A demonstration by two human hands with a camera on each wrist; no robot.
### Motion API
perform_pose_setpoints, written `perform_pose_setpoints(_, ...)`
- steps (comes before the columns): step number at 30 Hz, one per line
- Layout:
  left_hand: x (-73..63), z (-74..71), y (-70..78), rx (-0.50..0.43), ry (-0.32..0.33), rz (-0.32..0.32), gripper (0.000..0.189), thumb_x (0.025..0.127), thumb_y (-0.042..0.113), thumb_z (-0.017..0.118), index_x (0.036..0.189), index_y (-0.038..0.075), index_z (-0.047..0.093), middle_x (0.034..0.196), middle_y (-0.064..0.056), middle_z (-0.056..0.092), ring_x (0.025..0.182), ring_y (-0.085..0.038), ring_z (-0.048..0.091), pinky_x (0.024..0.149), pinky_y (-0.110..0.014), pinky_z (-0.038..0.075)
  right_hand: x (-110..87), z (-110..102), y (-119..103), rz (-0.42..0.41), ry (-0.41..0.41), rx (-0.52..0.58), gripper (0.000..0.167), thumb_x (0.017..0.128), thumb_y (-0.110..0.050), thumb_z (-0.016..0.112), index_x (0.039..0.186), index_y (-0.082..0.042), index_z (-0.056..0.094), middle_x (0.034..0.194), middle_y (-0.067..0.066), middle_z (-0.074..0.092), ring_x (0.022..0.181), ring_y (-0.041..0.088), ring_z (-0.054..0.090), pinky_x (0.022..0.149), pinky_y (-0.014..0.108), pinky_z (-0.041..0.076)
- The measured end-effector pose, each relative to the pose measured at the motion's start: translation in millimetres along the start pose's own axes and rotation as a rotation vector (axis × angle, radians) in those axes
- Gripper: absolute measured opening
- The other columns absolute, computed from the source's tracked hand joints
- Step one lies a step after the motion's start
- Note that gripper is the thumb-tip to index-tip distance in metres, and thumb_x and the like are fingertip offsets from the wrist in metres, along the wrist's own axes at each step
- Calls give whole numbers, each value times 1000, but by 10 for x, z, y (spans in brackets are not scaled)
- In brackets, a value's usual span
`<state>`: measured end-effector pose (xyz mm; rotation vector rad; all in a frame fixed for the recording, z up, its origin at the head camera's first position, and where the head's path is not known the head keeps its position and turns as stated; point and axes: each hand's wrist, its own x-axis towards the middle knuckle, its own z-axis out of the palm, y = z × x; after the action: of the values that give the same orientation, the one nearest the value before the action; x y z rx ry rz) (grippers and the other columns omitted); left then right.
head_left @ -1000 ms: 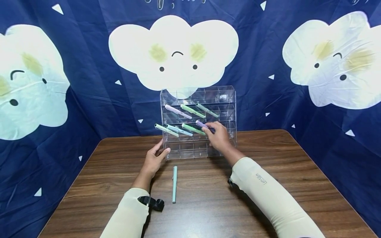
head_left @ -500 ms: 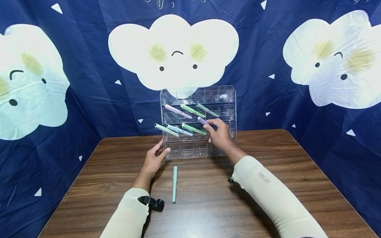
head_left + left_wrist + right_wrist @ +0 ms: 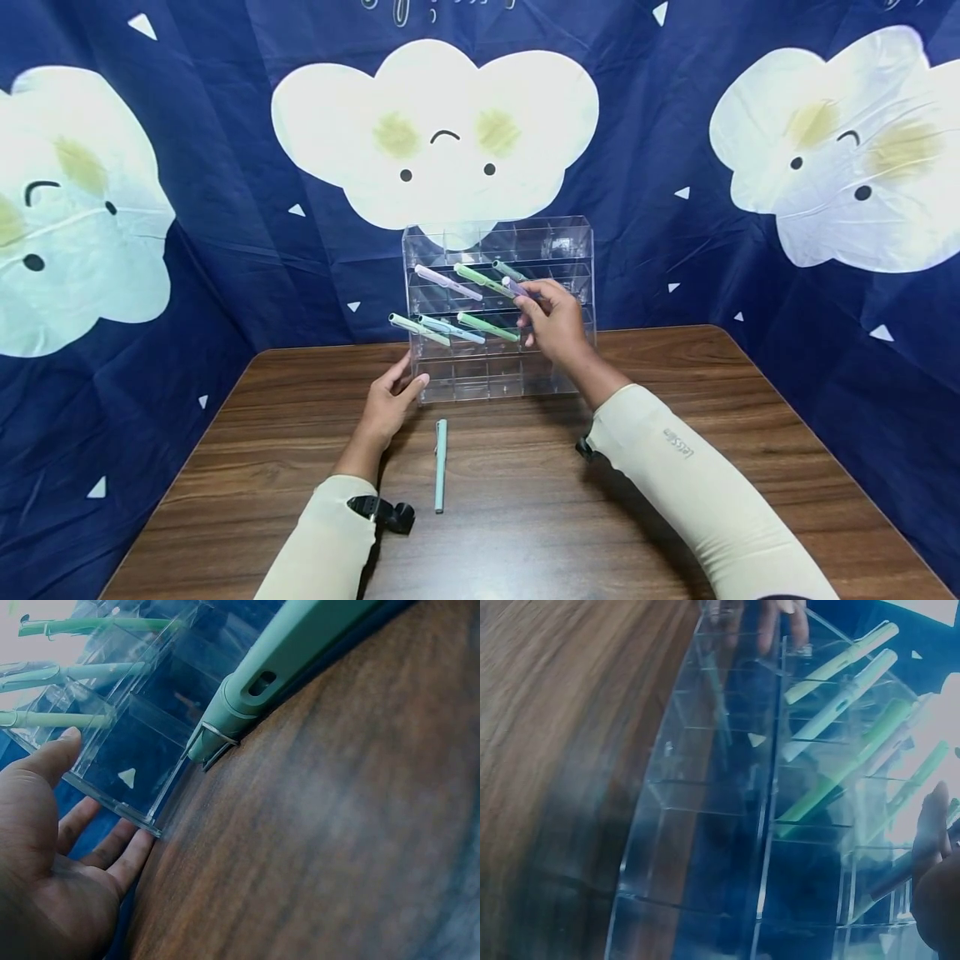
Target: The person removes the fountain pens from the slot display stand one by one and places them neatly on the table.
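Observation:
A clear acrylic display rack [image 3: 468, 367] with tiered compartments stands at the back of the table. My left hand [image 3: 386, 408] holds its lower left side, thumb at the front edge and fingers reaching behind. My right hand [image 3: 558, 321] pinches a purple pen [image 3: 513, 286] in front of the upper pen row; its lower end is hidden by the fingers. That row bears a lilac pen [image 3: 448, 282], a green pen [image 3: 480, 279] and a dark green pen [image 3: 508, 270]. Below lean a pale green pen [image 3: 420, 328], a light blue pen [image 3: 452, 328] and another green pen [image 3: 487, 327].
A teal pen [image 3: 440, 467] lies on the wooden table [image 3: 510, 517] in front of the rack, close to the left forearm. Behind the table hangs a blue cloth [image 3: 645, 250] printed with white clouds.
My right hand has lifted the purple pen from the lower pen row up toward the upper one, past the dark green pen's front. My left hand stays put.

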<state>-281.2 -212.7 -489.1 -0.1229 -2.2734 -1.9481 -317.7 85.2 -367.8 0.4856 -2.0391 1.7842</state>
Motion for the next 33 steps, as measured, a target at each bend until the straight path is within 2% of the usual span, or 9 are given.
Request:
perform_pose_setpoints(5, -11, -9, 0, 5, -2, 9, 67, 107, 15, 73, 168, 16, 45, 170, -20, 47, 151, -45, 53, 89, -12, 55, -5, -2, -139, -61, 21, -20, 20, 101, -2, 74, 119, 7, 76, 111, 17, 67, 63, 10, 62, 52, 36, 61)
perform_pose_setpoints(8, -8, -8, -13, -4, 1, 7, 66, 107, 14, 73, 168, 16, 46, 169, -21, 48, 150, -44, 54, 89, -13, 56, -7, -10, -209, -111, 33, -37, 20, 101, -2, 75, 118, 8, 77, 108, 18, 67, 59, 12, 60, 54, 31, 59)
perform_pose_setpoints(12, -4, -9, -28, -12, -2, 8, 67, 107, 13, 73, 168, 17, 45, 169, -21, 48, 150, -44, 55, 89, -15, 57, -21, -20, -292, -135, 36, -19, 21, 101, -1, 75, 119, 9, 74, 107, 18, 67, 60, 8, 59, 54, 20, 53)
perform_pose_setpoints(19, -8, -7, -7, -5, -8, -3, 67, 108, 17, 72, 168, 18, 45, 171, -19, 46, 152, -44, 53, 90, -17, 58, -136, -30, -427, -113, 18, 19, 18, 100, -1, 77, 116, 6, 71, 85, 15, 73, 59, 7, 61, 53, 25, 54)
perform_pose_setpoints(26, 2, -13, -24, -1, -11, -10, 67, 107, 17, 73, 168, 20, 45, 171, -18, 46, 153, -43, 52, 90, -15, 57, -307, -38, -447, -96, -11, 53, 21, 99, 1, 78, 116, 8, 68, 70, 20, 66, 53, 10, 59, 48, 25, 51)
perform_pose_setpoints(30, 1, -18, -28, 1, -9, -10, 67, 108, 17, 72, 168, 19, 44, 171, -18, 46, 153, -43, 52, 89, -13, 56, -391, -51, -431, -84, -41, 75, 24, 100, 2, 76, 119, 9, 65, 72, 30, 66, 51, 10, 57, 45, 23, 47)
perform_pose_setpoints(33, -3, -22, -22, -4, -18, -2, 67, 108, 17, 72, 169, 18, 43, 172, -19, 45, 153, -43, 51, 89, -11, 55, -452, -64, -406, -61, -70, 101, 29, 100, 4, 74, 125, 10, 61, 83, 27, 68, 52, 9, 56, 44, 24, 47)
